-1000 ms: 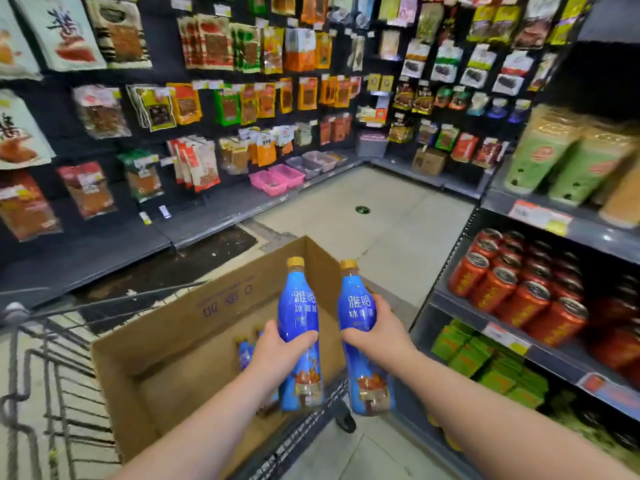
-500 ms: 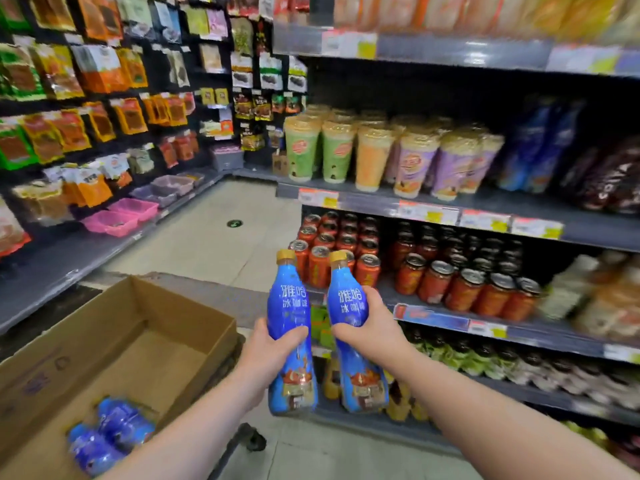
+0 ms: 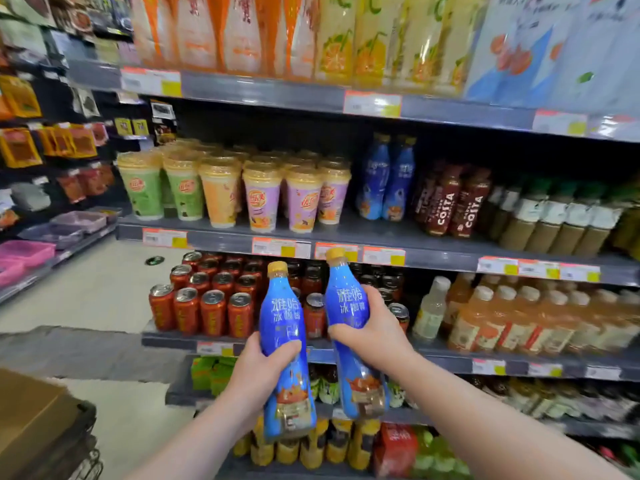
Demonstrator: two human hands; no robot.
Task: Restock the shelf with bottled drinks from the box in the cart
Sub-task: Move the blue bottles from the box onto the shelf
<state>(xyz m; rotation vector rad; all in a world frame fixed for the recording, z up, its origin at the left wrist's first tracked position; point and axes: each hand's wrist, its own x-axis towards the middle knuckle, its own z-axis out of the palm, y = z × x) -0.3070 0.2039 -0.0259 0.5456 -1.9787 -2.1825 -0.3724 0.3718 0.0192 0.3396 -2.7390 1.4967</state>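
Blue bottle [image 3: 282, 313] gripped by curled fingers of left hand [image 3: 256, 372], second bottle [image 3: 348, 306] likewise by right hand [image 3: 377, 334]

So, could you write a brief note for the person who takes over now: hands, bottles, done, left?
Left hand grips one blue bottle, right hand grips a second blue bottle, both in front of the shelves.
Matching shelved bottles stand on the shelf above, beside the Costa bottles; the box is at lower left.
Done: two bottles picked. Left: set them by the shelved pair, probably.
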